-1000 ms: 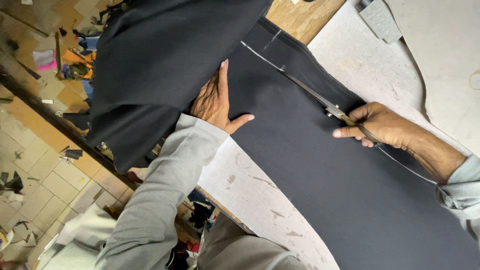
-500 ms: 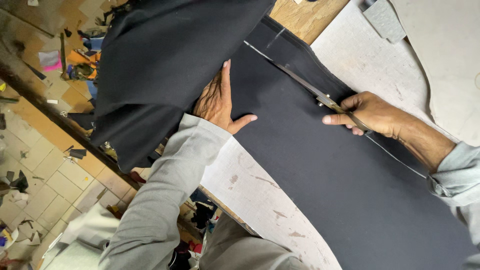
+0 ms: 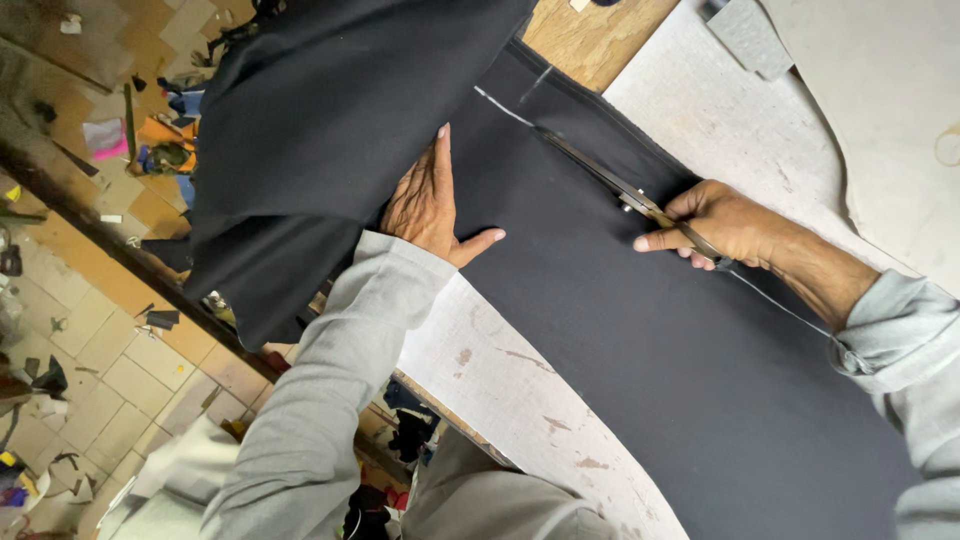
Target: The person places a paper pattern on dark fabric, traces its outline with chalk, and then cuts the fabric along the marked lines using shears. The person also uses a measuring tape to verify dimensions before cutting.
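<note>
— Where have the scissors [image 3: 640, 205] got to?

— Further up the chalk line [image 3: 500, 103] than a second ago. The right hand [image 3: 725, 222] has slid along the dark cloth [image 3: 640, 380] toward the far end, and the blades now point at the stretch of white mark just ahead of the fingers [image 3: 655, 241]. Behind the hand a thin pale slit runs back toward the grey sleeve [image 3: 905, 340], so the cut looks longer than it was.

— And the grip?

— The right fingers are clenched through the scissor handles, index finger laid out straight along the cloth. Whether the blades are parted or closed I cannot tell (they are dark against dark fabric).

— The other hand?

— The left hand [image 3: 430, 200] lies flat on the cloth, fingers stretched out and together, thumb spread to the side, grasping nothing, only pressing down. It has hardly shifted. Beyond its fingertips the folded-over part of the cloth [image 3: 330, 130] hangs off the bench's edge toward the tiled floor [image 3: 110, 370].

— So where does that leave the cutting?

— By my reckoning well along: only a short run of chalk remains between the blade tips and the cross tick near the cloth's far edge (the wooden bench [image 3: 590, 35] shows just past it). The pale pattern sheet [image 3: 500, 370] lies on the wrist side of the left hand, partly under the cloth.
</note>
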